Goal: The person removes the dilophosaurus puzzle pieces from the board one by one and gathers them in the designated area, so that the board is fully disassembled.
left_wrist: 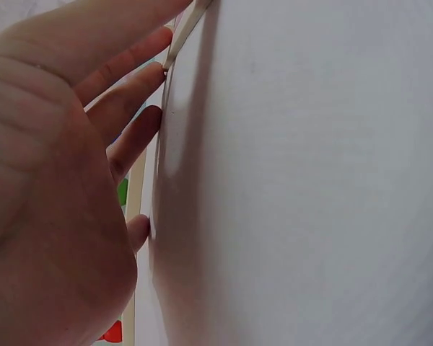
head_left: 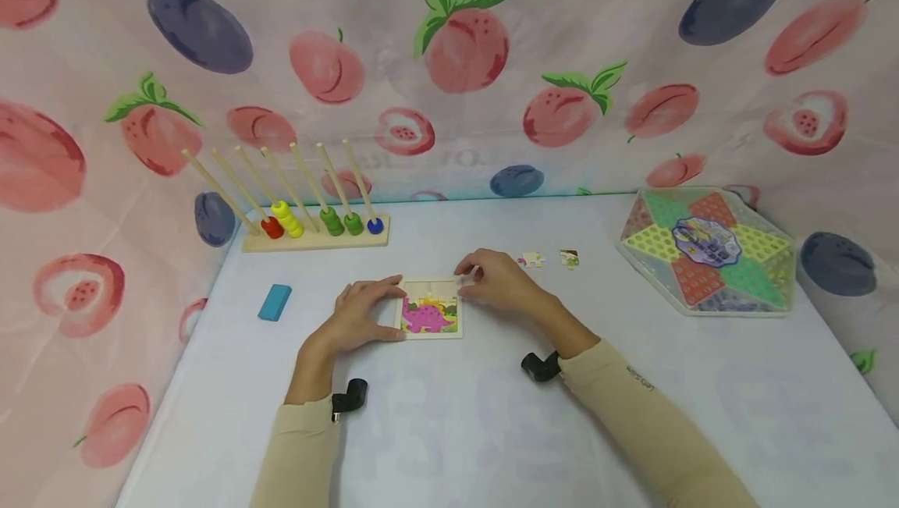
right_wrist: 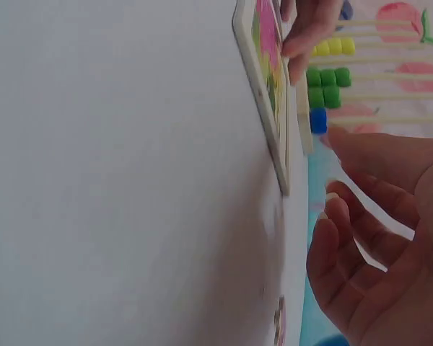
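Observation:
A small wooden jigsaw puzzle board (head_left: 431, 317) with a pink dinosaur picture lies flat on the table; its upper strip shows plain pale wood. My left hand (head_left: 357, 314) holds the board at its left side, thumb by the lower corner and fingers by the upper one. Beside the upper right corner hovers my right hand (head_left: 495, 280), thumb and fingertips apart with no piece visible between them. The right wrist view shows that hand (right_wrist: 379, 231) loosely curved, off the board (right_wrist: 263, 94). Two spots of loose puzzle pieces lie beyond it, one (head_left: 534, 260) nearer, another (head_left: 569, 259) farther right.
At the back left stands a wooden peg rack (head_left: 316, 241) with coloured beads. A blue block (head_left: 275, 303) lies left of my left hand. The back right holds a clear hexagonal box (head_left: 709, 250) with coloured panels. Fruit-printed cloth (head_left: 449, 126) hangs behind the table.

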`<state>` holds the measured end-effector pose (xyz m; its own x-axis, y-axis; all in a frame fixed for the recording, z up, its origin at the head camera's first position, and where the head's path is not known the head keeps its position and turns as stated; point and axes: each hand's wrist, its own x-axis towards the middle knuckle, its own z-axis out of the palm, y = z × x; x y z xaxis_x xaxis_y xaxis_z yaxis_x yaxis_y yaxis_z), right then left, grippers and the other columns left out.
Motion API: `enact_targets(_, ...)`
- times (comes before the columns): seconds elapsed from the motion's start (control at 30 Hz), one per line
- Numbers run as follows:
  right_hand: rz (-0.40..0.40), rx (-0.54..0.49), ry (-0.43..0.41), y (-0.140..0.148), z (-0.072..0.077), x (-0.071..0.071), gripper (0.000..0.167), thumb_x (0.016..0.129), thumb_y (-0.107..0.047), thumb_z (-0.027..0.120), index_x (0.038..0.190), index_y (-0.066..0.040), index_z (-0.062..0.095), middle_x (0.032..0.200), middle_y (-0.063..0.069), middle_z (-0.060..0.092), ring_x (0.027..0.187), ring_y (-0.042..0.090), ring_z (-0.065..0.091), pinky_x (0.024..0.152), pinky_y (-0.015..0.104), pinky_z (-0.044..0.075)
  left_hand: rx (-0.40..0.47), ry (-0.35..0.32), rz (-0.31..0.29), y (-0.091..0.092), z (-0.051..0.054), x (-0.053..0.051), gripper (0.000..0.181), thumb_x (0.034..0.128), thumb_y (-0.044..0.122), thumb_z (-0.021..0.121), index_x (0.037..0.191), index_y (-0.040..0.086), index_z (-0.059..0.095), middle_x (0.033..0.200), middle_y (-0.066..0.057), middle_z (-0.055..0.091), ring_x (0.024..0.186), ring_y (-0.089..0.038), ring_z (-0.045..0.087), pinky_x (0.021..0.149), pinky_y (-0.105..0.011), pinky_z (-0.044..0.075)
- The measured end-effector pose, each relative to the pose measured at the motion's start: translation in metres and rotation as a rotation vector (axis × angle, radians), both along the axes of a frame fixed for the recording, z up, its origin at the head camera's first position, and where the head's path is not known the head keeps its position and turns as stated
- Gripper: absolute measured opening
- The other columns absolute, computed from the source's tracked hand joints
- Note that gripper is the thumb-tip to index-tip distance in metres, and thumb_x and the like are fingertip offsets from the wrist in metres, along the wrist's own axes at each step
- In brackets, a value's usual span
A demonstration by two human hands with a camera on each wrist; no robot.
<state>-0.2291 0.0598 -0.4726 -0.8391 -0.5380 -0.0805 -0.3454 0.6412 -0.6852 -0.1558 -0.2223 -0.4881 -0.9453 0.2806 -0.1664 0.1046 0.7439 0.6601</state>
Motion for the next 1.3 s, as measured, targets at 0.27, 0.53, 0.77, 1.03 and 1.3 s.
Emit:
enact_targets(0.27,0.182,0.03,-0.002,-0.029,-0.007,0.01,0.029,0.089,-0.017,0.08,0.117,-0.011,0.074,0.106,0.0,0.07,0.083,0.011,0.057,0.075,0.022,0.049,0.014,-0.01,0.006,0.0,-0.004,0.002,0.069,0.0773,0.031,0.089,0.139,0.019,0.061,0.164,-0.002,0.041,0.146,-0.034,0.032,0.124,-0.063,0.007)
enact_targets(0.53,0.263,0.104,0.019,-0.051,-0.008,0.011,0.031,0.091,-0.021,0.078,0.12,-0.012,0.075,0.115,0.001,0.068,0.083,0.011,0.057,0.075,0.021,0.05,0.008,-0.025,0.021,0.001,-0.001,0.0,0.071,0.0767,0.032,0.09,0.141,0.021,0.06,0.165,0.0,0.041,0.148,-0.031,0.03,0.123,-0.064,0.011)
enact_targets(0.77,0.273,0.164,0.026,-0.06,-0.01,0.006,0.029,0.092,-0.025,0.077,0.119,-0.016,0.076,0.115,0.0,0.068,0.087,0.011,0.057,0.077,0.022,0.051,0.0,-0.027,0.015,-0.002,0.001,-0.003,0.071,0.076,0.033,0.09,0.14,0.022,0.06,0.165,0.0,0.041,0.148,-0.032,0.031,0.123,-0.064,0.011)
enact_targets(1.03,0.259,0.151,-0.008,-0.066,-0.005,0.005,0.028,0.091,-0.022,0.077,0.116,-0.01,0.075,0.109,0.003,0.07,0.091,0.013,0.058,0.087,0.026,0.054,0.009,-0.031,0.008,-0.003,0.001,-0.005,0.07,0.0763,0.032,0.09,0.139,0.021,0.061,0.164,0.0,0.042,0.147,-0.032,0.031,0.122,-0.065,0.011)
enact_targets(1.3,0.244,0.142,-0.011,-0.068,-0.004,0.006,0.025,0.091,-0.021,0.078,0.113,-0.012,0.075,0.1,0.0,0.073,0.085,0.012,0.058,0.08,0.02,0.054,0.009,-0.033,0.011,-0.005,0.0,-0.005,0.07,0.0767,0.032,0.09,0.139,0.021,0.061,0.164,-0.001,0.042,0.147,-0.033,0.03,0.122,-0.065,0.012)
